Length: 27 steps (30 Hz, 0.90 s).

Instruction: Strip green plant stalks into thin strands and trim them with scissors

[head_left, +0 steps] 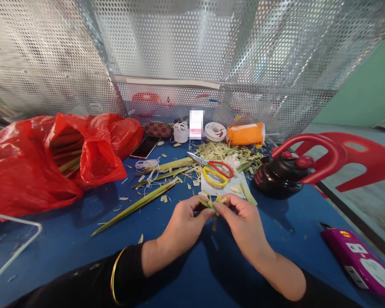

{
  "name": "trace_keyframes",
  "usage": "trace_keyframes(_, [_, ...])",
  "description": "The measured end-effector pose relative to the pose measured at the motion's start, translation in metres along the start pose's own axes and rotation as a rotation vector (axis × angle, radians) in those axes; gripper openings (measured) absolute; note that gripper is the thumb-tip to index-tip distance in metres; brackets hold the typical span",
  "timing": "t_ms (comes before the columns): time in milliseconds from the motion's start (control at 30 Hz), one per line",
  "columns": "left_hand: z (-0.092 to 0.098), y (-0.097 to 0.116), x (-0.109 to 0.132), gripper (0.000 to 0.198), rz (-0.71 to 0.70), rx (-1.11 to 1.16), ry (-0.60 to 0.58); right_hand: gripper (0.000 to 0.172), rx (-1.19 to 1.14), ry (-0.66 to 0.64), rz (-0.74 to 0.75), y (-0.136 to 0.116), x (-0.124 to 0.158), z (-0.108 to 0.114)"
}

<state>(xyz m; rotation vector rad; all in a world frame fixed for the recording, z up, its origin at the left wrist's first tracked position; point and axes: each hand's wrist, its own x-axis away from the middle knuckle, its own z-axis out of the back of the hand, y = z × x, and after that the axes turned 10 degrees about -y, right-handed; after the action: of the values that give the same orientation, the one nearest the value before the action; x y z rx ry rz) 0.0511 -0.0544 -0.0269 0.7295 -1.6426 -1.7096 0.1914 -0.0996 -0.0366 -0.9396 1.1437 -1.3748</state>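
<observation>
Between my fingertips is a small bundle of green plant strips (214, 204), with its lower end pointing down toward the table. My left hand (190, 216) pinches it from the left side. From the right, my right hand (243, 217) closes on the same bundle, thumb in front. Just beyond my hands lie scissors (215, 173) with one red and one yellow handle, resting partly on a white paper sheet (208, 188). Long green stalks (137, 206) lie left of the scissors. Fingers partly cover how the strips are joined.
A red plastic bag (35, 167) of stalks fills the left. Plant scraps (227, 152), a phone (145, 147), white string (149, 167), a ribbon spool (215, 131) and an orange pouch (245, 134) lie at the back. Right are a black kettle (277, 177) and purple power strip (361, 259).
</observation>
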Motion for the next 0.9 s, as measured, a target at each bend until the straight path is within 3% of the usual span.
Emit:
trace_keyframes(167, [0.002,0.0026,-0.001,0.037,0.062,0.251,-0.06,0.022,-0.251,-0.031,-0.034,0.0005,-0.0047,0.0024])
trace_keyframes(367, [0.0013,-0.0018,-0.0022,0.023,0.095,0.278,-0.05,0.023,-0.236,-0.028,-0.024,0.0062,-0.0061,0.001])
trace_keyframes(567, [-0.002,-0.0067,-0.0022,0.018,0.034,0.209,-0.02,0.024,-0.16,-0.023,-0.025,0.0092,-0.0037,-0.0023])
trace_keyframes(733, [-0.0039,-0.0047,-0.0025,0.02,0.058,0.254,-0.026,0.024,-0.309,-0.012,-0.06,0.0045,-0.0055,-0.0015])
trace_keyframes(900, [-0.0016,-0.0041,-0.0025,0.016,0.119,0.137,0.006,0.025,-0.42,-0.004,-0.095,0.0019,-0.0049,-0.0021])
